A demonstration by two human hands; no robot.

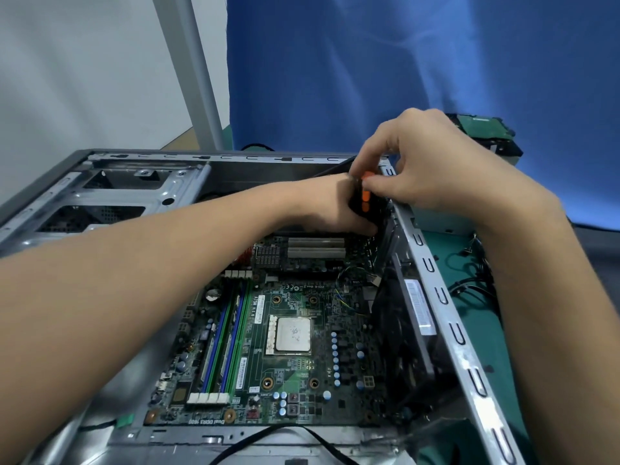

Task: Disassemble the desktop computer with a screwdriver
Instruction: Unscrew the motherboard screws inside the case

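An open desktop computer case [110,193] lies on its side, its green motherboard [295,374] facing up with a bare CPU [292,334] in its socket. At the case's far right corner both hands meet on a black and orange screwdriver [365,196]. My left hand [330,204] reaches across the case and grips the lower part of the handle. My right hand [432,162] comes over the case's right rim and pinches the top of the handle with its fingertips. The screwdriver's tip is hidden behind my left hand.
A black fan [406,333] stands against the case's right wall [446,297]. Loose black cables [469,280] lie on the green mat right of the case. A hard drive [486,132] sits at the back right before a blue cloth [369,62]. A grey pole [198,78] rises behind.
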